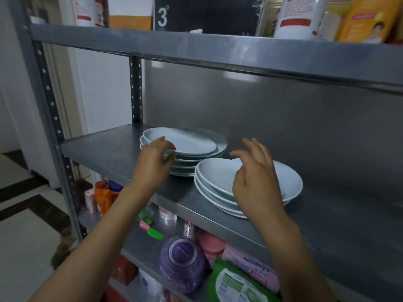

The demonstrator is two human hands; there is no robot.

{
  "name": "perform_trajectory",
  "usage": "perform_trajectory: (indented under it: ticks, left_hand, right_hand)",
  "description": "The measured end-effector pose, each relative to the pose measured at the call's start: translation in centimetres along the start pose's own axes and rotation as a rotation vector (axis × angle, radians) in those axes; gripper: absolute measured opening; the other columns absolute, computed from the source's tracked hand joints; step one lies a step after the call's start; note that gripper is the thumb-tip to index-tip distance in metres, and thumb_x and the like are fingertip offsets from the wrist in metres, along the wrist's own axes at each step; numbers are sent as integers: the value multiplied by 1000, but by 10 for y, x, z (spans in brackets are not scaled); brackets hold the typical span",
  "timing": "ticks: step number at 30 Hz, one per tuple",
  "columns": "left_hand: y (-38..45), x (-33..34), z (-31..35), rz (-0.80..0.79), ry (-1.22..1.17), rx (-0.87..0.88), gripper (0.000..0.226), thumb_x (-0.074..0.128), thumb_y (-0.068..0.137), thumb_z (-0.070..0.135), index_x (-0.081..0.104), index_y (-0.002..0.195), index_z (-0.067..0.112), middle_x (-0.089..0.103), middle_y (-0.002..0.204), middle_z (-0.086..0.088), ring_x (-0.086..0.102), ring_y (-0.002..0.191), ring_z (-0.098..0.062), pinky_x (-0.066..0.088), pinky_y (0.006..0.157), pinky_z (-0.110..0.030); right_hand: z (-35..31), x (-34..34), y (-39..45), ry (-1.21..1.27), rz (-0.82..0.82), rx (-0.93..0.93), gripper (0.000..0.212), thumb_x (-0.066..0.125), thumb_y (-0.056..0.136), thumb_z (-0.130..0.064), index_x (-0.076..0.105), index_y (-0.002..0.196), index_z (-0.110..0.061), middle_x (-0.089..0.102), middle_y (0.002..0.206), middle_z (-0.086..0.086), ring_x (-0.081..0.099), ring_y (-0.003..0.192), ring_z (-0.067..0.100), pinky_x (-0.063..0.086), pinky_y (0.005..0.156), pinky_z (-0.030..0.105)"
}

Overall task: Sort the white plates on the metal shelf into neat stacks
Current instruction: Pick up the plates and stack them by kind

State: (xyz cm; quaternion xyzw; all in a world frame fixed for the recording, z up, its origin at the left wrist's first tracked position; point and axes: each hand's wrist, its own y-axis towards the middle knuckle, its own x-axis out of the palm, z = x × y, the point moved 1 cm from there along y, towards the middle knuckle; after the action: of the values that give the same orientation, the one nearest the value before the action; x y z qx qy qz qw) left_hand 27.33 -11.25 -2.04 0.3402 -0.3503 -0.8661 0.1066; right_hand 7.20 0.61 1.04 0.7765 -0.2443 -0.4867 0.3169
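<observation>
white plates sit in two stacks on the middle metal shelf (113,149): rear stack (196,147) at left, front stack (218,182) just beside it, nearer the edge. left hand (152,162), grip curled, pinches the rear stack's near rim. right hand (255,177) hovers over the front stack, fingers spread, holding nothing.

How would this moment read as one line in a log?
left hand: grips rim of top plate, rear stack | right hand: open above front stack | stacks: apart on shelf
</observation>
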Motion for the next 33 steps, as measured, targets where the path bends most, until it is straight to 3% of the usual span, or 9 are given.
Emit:
perform_trajectory:
  ticks: [3,9,12,15,18,24,29,33]
  left_hand:
    - [-1,4,2,-44,68,-10,22,55,88,3,66,106,8,67,116,-12,42,134,-27,30,106,-60]
    - [-11,6,57,20,-3,116,36,47,87,-5,61,117,6,61,125,-14,39,135,-28,16,115,-54]
    - [-24,7,104,27,-104,219,35,47,87,-5,61,116,7,62,124,-10,42,133,-29,23,114,-48]
    - [-45,21,151,-1,-178,322,37,43,85,1,61,117,6,62,124,-8,43,133,-26,35,109,-48]
    - [-71,45,197,-46,-240,399,39,43,85,3,61,119,7,61,127,-6,42,133,-21,35,109,-39]
    - [-116,110,288,-243,-288,566,48,35,83,16,57,125,8,53,137,-7,33,139,-21,26,114,-40]
    - [-153,167,366,-321,-366,562,45,39,87,10,53,129,10,46,143,-4,28,141,-17,25,115,-41]
    - [-186,208,420,-390,-456,555,45,39,86,12,54,128,10,45,144,-3,26,142,-15,27,114,-39]
  right_hand:
    - [2,-3,-2,-23,-1,11,44,38,78,8,63,110,-8,45,144,9,29,141,23,29,113,35]
    - [17,-21,-14,-71,21,62,42,40,82,6,61,115,-8,46,143,9,27,142,21,29,114,37]
    - [31,-37,-23,-91,85,86,44,37,78,3,63,113,-7,49,140,10,32,139,22,31,112,36]
    - [52,-60,-36,-109,117,148,44,38,79,4,62,115,-7,48,142,7,31,140,21,27,109,25]
    - [79,-91,-53,-121,187,183,45,33,79,-2,63,112,-8,50,139,7,33,138,22,24,108,19]
    - [155,-168,-99,-167,282,282,55,23,74,-15,63,110,-8,53,133,11,39,133,27,27,111,27]
    - [224,-238,-146,-238,288,380,49,27,76,-15,62,109,-5,54,129,14,46,126,31,36,107,37]
    - [277,-291,-181,-310,318,448,42,36,78,-11,62,109,-3,58,122,19,51,118,35,33,104,36]
